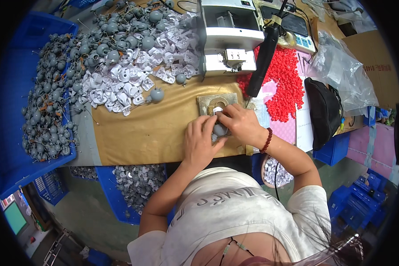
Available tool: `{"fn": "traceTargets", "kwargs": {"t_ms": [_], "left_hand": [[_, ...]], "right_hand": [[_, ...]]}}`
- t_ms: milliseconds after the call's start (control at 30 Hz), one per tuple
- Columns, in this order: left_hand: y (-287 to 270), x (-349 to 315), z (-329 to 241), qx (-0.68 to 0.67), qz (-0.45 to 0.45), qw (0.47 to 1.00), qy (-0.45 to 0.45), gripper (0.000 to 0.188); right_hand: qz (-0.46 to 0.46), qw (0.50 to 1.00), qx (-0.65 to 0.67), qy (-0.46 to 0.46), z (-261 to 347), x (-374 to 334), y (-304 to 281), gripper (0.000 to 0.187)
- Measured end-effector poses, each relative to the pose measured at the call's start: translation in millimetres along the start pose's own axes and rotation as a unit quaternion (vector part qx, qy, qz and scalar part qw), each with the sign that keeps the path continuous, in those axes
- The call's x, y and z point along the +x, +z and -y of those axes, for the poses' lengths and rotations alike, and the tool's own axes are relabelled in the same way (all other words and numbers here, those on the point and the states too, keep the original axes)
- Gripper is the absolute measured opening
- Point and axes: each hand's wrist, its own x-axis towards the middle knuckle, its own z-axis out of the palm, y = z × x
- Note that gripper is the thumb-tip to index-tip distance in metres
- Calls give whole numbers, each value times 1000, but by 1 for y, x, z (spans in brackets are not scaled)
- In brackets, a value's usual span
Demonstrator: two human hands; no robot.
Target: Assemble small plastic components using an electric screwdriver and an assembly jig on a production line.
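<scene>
Shirt (248, 215); hands (200, 141) (244, 125) at ball (219, 129); blue bin (14, 119) holding grey balls (48, 108).

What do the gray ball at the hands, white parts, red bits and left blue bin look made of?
Gray ball: maybe plastic, satin; smooth, soft sheen, but coating possible.
White parts: likely molded plastic, semi-gloss; bright, repeated shapes.
Red bits: probably plastic; uniform saturated color.
Blue bin: likely plastic; even color.
</scene>
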Motion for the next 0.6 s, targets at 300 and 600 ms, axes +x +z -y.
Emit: {"fn": "traceTargets", "kwargs": {"t_ms": [300, 600], "left_hand": [[12, 2, 4, -18, 5, 1000, 21, 46], [10, 16, -4, 192, 14, 977, 95, 48]], "right_hand": [[35, 996, -27, -73, -12, -6, 0, 43], [-37, 996, -20, -75, -7, -14, 5, 30]]}}
